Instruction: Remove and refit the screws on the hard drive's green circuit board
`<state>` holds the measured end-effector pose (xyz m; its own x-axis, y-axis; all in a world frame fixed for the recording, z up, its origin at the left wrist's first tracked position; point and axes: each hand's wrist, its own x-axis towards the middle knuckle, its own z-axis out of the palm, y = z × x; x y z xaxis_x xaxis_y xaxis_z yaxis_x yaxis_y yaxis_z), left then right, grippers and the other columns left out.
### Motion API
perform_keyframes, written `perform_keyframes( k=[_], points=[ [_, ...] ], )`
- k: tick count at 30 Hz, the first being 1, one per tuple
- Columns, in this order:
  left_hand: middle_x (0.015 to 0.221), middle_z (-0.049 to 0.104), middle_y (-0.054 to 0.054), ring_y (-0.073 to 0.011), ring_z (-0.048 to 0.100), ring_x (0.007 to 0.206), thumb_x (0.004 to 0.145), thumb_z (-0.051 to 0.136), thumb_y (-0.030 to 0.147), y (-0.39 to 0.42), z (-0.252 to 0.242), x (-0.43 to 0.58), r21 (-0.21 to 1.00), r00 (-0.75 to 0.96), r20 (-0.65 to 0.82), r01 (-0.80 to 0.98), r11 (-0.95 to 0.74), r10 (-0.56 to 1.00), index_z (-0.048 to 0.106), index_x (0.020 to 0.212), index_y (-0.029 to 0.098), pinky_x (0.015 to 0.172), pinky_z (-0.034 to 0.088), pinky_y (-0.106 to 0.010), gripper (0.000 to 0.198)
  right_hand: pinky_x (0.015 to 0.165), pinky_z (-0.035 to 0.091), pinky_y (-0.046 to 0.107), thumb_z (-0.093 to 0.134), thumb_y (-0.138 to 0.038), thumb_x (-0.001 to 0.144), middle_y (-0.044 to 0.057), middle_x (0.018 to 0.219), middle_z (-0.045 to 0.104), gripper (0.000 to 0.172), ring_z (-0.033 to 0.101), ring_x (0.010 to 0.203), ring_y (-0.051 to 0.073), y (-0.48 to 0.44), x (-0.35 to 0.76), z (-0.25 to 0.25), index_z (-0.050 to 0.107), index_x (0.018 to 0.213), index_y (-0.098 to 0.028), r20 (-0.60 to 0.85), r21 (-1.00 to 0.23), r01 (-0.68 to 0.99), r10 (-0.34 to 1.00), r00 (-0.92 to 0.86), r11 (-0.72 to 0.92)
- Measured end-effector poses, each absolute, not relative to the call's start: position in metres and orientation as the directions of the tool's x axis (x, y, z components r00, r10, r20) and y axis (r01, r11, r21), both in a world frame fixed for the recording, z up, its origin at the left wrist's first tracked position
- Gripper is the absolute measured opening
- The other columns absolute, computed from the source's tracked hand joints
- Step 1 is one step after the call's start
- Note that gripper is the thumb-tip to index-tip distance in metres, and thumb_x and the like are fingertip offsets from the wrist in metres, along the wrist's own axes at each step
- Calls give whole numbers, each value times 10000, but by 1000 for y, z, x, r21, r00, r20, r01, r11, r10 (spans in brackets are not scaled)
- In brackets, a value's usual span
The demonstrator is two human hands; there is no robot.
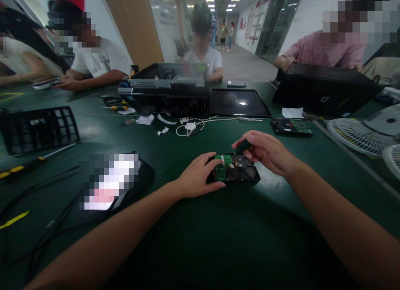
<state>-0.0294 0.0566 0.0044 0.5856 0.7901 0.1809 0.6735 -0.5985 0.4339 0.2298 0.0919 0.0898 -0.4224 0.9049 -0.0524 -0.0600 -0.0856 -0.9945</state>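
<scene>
A black hard drive (239,172) with a green circuit board lies flat on the green table (200,231) in front of me. My left hand (198,176) grips its left end, fingers curled around the edge. My right hand (265,150) hovers over the drive's far right corner, fingers bent and pinched close together; whether they hold anything is hidden.
A second drive (291,126) lies at right, near white fan grilles (356,136). An open computer case (168,90), a black panel (239,103), white cable (190,126), a black grille (37,129) and a screwdriver (34,160) lie around. Several people sit across the table.
</scene>
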Motion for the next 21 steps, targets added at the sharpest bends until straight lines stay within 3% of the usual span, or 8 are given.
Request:
perform_keyframes(
  k=[7, 13, 21],
  points=[
    [1644, 373, -129, -381, 418, 1483, 895, 701, 671, 57, 2, -29, 427, 586, 190, 673, -604, 788, 499, 1490, 293, 1194, 405, -588, 734, 460, 324, 291, 613, -434, 963, 86, 1021, 683, 285, 540, 600, 130, 96, 231, 85, 719, 1076, -195, -59, -988, -101, 890, -452, -117],
    [1641, 380, -121, -381, 421, 1483, 885, 720, 656, 57, 2, -30, 432, 588, 199, 666, -609, 784, 504, 1485, 298, 1202, 400, -586, 731, 507, 394, 295, 599, -491, 979, 39, 708, 616, 310, 555, 610, 165, 95, 230, 87, 687, 1029, -198, -111, -980, -93, 863, -493, -179],
    [1648, 371, -118, -381, 417, 1484, 890, 707, 670, 57, 3, -30, 432, 586, 183, 673, -600, 789, 495, 1501, 306, 1195, 408, -585, 743, 475, 336, 281, 641, -480, 962, 108, 1119, 721, 287, 550, 631, 133, 94, 230, 84, 691, 1013, -202, -56, -992, -77, 874, -482, -105]
  ],
)
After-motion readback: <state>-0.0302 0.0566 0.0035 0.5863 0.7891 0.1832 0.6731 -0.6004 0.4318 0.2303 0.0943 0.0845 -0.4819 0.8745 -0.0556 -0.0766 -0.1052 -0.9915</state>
